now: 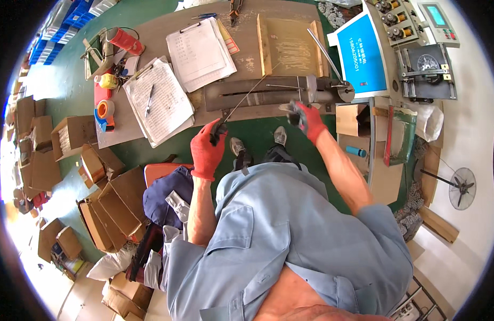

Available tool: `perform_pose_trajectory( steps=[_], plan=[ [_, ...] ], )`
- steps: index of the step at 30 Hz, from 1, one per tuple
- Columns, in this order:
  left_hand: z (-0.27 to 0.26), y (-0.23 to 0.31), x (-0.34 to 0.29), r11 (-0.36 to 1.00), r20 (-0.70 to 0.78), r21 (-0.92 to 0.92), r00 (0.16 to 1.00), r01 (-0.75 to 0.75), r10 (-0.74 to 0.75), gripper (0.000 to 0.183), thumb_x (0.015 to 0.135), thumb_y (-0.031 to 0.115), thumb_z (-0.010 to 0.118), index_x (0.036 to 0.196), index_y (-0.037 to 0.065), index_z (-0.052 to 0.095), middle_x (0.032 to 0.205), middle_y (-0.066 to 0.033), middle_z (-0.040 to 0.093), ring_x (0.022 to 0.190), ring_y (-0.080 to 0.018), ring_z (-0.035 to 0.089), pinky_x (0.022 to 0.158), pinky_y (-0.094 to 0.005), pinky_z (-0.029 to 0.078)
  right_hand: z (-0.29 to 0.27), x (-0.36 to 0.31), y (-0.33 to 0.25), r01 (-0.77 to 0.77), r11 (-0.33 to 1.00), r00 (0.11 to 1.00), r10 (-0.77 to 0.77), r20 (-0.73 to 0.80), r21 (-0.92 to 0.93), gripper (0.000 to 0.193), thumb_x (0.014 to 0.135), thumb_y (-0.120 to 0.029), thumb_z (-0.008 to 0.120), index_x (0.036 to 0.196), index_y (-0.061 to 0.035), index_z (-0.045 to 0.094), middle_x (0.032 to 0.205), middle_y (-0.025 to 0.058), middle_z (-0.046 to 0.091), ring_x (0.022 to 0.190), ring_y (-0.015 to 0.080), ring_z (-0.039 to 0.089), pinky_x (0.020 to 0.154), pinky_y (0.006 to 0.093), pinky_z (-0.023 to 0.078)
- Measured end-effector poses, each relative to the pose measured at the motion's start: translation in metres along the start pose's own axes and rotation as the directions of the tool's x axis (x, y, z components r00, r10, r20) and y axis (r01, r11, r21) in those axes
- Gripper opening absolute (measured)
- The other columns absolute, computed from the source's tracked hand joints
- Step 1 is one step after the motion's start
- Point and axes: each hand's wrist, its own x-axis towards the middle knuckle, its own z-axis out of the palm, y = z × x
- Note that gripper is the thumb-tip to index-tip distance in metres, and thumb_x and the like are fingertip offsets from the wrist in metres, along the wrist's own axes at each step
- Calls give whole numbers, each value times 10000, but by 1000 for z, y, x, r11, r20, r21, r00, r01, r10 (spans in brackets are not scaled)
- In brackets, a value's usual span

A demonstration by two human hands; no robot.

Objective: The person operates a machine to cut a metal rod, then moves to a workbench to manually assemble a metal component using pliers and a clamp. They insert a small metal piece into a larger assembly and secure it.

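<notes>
My left hand [208, 150], in a red glove with dark fingers, is closed on a thin metal rod [246, 100]. The rod slants up and to the right, across a long dark slotted metal fixture [231, 94] at the bench's near edge. My right hand [309, 122], gloved the same way, is held just in front of the fixture's right part with its fingers curled. A small pale piece shows beside those fingertips, too unclear to name. A short thin rod [282, 86] lies across the fixture. Behind it, a wooden tray [264, 45] holds many thin rods.
Clipboards with papers [199, 53], a pen [149, 100], orange tape [105, 109] and pliers [235, 12] lie on the bench [151, 40]. At the right stand a machine with a blue panel [362, 53] and a fan [462, 188]. Cardboard boxes [116, 206] crowd the left floor.
</notes>
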Motion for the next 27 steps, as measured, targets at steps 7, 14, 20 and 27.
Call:
perform_pose_trajectory(
  steps=[7, 14, 20, 27],
  plan=[
    [19, 27, -31, 991, -39, -35, 990, 131, -132, 305, 799, 73, 673, 1100, 32, 657, 964, -156, 695, 872, -243, 691, 772, -317, 520, 30, 139, 33, -67, 955, 953, 147, -266, 289, 257, 947, -365, 550, 914, -110, 560, 796, 67, 676, 631, 222, 662, 551, 422, 549],
    [29, 27, -28, 993, 15, 13, 993, 114, -114, 313, 797, 89, 686, 1103, 31, 654, 963, -161, 692, 872, -272, 687, 775, -329, 518, 29, 181, 59, -78, 995, 931, 94, -353, 58, 323, 979, -407, 413, 1010, -96, 493, 843, 112, 667, 640, 246, 683, 586, 430, 588],
    [17, 32, -7, 999, 16, 24, 999, 30, -30, 318, 793, 74, 677, 1107, 31, 650, 959, -157, 693, 865, -273, 686, 773, -328, 517, 36, 140, 18, -118, 137, 939, -307, -155, -984, 204, 809, -333, 622, 872, -141, 647, 836, 75, 705, 746, 234, 700, 602, 394, 553],
    [10, 22, 4, 999, 34, -17, 998, 51, -50, 325, 786, 61, 674, 1108, 28, 650, 940, -148, 698, 851, -264, 689, 771, -319, 516, 46, 123, 13, -133, -349, 911, -412, 25, -928, 108, 682, -245, 758, 768, -181, 744, 804, 54, 726, 828, 216, 713, 611, 341, 523]
  ],
)
